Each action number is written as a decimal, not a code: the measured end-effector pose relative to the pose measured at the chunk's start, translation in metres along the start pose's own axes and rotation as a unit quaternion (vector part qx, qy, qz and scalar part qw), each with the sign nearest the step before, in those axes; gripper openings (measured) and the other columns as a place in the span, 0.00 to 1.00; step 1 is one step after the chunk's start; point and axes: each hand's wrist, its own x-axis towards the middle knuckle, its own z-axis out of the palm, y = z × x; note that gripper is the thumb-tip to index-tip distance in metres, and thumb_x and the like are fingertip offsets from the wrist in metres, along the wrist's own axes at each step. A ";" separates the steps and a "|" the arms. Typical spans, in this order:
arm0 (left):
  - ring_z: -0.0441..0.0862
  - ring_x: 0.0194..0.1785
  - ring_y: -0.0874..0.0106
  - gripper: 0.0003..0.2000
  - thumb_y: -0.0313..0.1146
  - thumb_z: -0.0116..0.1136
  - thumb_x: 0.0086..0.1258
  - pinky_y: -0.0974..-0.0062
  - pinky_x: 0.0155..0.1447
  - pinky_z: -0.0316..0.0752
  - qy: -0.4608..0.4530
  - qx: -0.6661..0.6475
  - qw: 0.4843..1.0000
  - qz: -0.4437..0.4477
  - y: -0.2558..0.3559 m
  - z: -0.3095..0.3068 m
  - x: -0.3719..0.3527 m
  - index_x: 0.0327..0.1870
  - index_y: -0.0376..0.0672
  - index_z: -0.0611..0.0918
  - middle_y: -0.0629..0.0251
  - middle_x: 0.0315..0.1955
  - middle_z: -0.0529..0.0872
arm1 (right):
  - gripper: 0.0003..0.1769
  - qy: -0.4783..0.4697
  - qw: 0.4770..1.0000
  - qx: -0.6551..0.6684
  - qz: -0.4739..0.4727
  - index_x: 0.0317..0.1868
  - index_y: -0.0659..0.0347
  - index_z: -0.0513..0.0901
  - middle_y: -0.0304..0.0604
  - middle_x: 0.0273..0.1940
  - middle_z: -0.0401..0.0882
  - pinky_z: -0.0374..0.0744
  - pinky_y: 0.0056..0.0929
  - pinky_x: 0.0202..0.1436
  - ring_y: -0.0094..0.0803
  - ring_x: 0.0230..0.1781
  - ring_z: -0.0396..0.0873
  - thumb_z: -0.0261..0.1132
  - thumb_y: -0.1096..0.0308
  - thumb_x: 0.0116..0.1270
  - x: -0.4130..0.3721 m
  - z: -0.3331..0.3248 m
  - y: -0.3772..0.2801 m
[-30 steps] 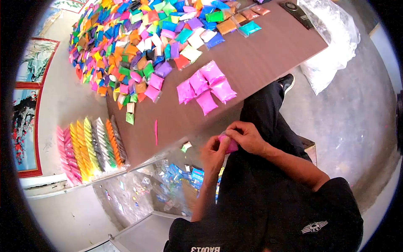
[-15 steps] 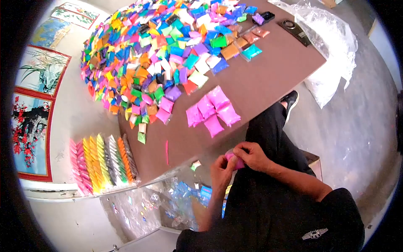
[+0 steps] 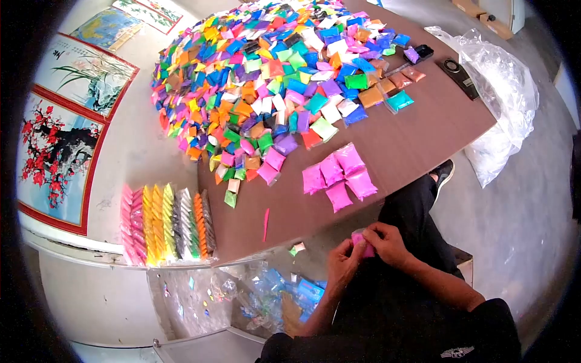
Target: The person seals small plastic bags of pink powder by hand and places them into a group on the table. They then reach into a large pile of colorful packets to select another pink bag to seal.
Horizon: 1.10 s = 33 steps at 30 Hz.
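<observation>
1. Small pink packet (image 3: 368, 250) is held over the lap, below the table's near edge. It is pinched at the fingertips by left hand (image 3: 345, 261) and right hand (image 3: 389, 245), both closed on it.
2. Five pink packets (image 3: 333, 171) are grouped on the brown table (image 3: 417, 136); thin pink strip (image 3: 266, 225) is laid to their left.
3. Multicoloured packets (image 3: 260, 91) are heaped beyond.
4. Clear plastic bag (image 3: 499, 91) is seen past the black device (image 3: 460, 78).

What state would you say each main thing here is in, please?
Small pink plastic packet: held by left hand and right hand
Five plump pink plastic packets: lying grouped
Multicoloured plastic packets: heaped
Thin pink strip: lying alone
Clear plastic bag: crumpled
Multicoloured twisted packs: lined up
</observation>
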 end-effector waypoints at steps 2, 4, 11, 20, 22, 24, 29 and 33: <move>0.77 0.37 0.83 0.13 0.39 0.62 0.79 0.80 0.42 0.73 -0.005 0.010 1.000 0.001 0.012 0.004 -0.004 0.44 0.36 0.86 0.72 0.32 0.85 | 0.12 0.009 1.000 0.006 -0.005 0.45 0.67 0.87 0.40 0.36 0.85 0.80 0.28 0.42 0.23 0.37 0.79 0.64 0.65 0.76 0.000 0.001 0.000; 0.77 0.38 0.82 0.13 0.40 0.62 0.79 0.79 0.42 0.73 -0.010 0.021 1.000 0.002 0.011 0.004 -0.005 0.44 0.36 0.86 0.72 0.32 0.85 | 0.12 0.017 1.000 0.013 -0.009 0.45 0.67 0.87 0.39 0.36 0.85 0.80 0.28 0.42 0.23 0.37 0.80 0.64 0.65 0.77 0.000 0.003 0.002; 0.76 0.36 0.82 0.12 0.39 0.63 0.78 0.79 0.40 0.72 -0.018 -0.010 0.999 0.024 -0.017 0.001 0.002 0.44 0.38 0.86 0.74 0.32 0.84 | 0.13 -0.027 0.994 0.081 0.071 0.41 0.66 0.86 0.35 0.35 0.83 0.78 0.26 0.39 0.22 0.35 0.78 0.64 0.64 0.78 0.001 -0.002 -0.002; 0.77 0.38 0.81 0.14 0.41 0.64 0.77 0.77 0.43 0.74 -0.035 0.000 0.999 -0.012 0.006 0.004 -0.005 0.44 0.37 0.87 0.73 0.32 0.85 | 0.13 0.011 0.997 0.074 0.030 0.42 0.65 0.87 0.34 0.33 0.81 0.75 0.23 0.32 0.19 0.31 0.76 0.64 0.62 0.78 0.001 0.002 0.001; 0.78 0.38 0.81 0.14 0.41 0.64 0.77 0.77 0.44 0.74 -0.042 -0.005 0.999 -0.012 0.002 0.004 -0.004 0.44 0.37 0.87 0.73 0.33 0.85 | 0.13 0.011 0.995 0.085 0.054 0.43 0.65 0.87 0.34 0.32 0.81 0.75 0.23 0.32 0.19 0.30 0.76 0.65 0.62 0.77 0.001 0.002 0.001; 0.77 0.38 0.81 0.13 0.40 0.63 0.77 0.78 0.44 0.73 -0.043 -0.012 0.999 -0.027 -0.006 0.004 -0.001 0.44 0.37 0.87 0.73 0.33 0.85 | 0.13 0.023 0.994 0.088 0.057 0.44 0.65 0.87 0.33 0.31 0.80 0.74 0.23 0.31 0.18 0.30 0.75 0.65 0.62 0.78 0.001 0.003 0.005; 0.77 0.36 0.82 0.13 0.40 0.63 0.78 0.80 0.41 0.72 -0.051 -0.041 0.998 -0.007 -0.015 0.002 0.002 0.46 0.37 0.87 0.76 0.34 0.84 | 0.12 0.006 0.994 0.098 0.056 0.43 0.64 0.87 0.32 0.31 0.79 0.74 0.23 0.32 0.18 0.30 0.75 0.65 0.63 0.78 0.003 -0.001 0.006; 0.77 0.35 0.82 0.14 0.41 0.63 0.78 0.80 0.40 0.73 -0.058 -0.026 0.998 0.002 -0.015 0.001 0.001 0.47 0.37 0.86 0.75 0.34 0.84 | 0.12 0.001 0.994 0.104 0.030 0.43 0.64 0.88 0.34 0.33 0.83 0.78 0.24 0.37 0.20 0.33 0.78 0.64 0.64 0.78 0.003 0.001 0.014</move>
